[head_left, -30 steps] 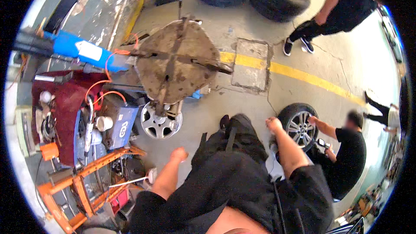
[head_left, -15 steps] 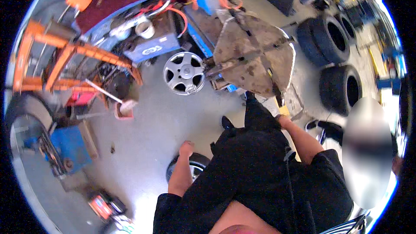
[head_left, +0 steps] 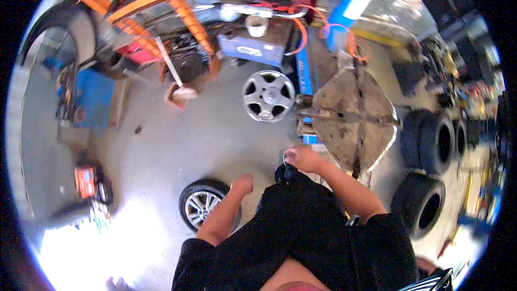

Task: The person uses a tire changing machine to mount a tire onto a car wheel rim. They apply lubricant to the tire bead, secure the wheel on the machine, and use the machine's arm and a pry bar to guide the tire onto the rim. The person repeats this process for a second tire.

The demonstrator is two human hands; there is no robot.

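Note:
My left hand (head_left: 242, 184) is curled closed in the air, with nothing seen in it. Just beyond it on the floor lies a car wheel (head_left: 197, 205) with a black tyre and silver spokes, partly covered by my left forearm. In front of my body, my right hand (head_left: 302, 159) is closed with its fingers together. A thin, light-coloured edge shows at its fingertips, too small to name. Ahead on the floor is a bare silver alloy rim (head_left: 271, 95) with no tyre. Right of it stands a worn brown metal plate (head_left: 344, 89) with crossing dark bars.
Several loose black tyres (head_left: 417, 202) stand at the right. A blue-grey box (head_left: 250, 49) carries a white bucket (head_left: 257, 25). An orange steel frame (head_left: 141, 6), a long-handled dustpan (head_left: 176, 97) and a blue cabinet (head_left: 94, 97) are to the left. An orange hose (head_left: 305, 35) loops ahead.
My view has turned left, so the rim and plate sit further right and the wheel shows more. My right hand has come from my side to my front. The person at right is mostly out of view.

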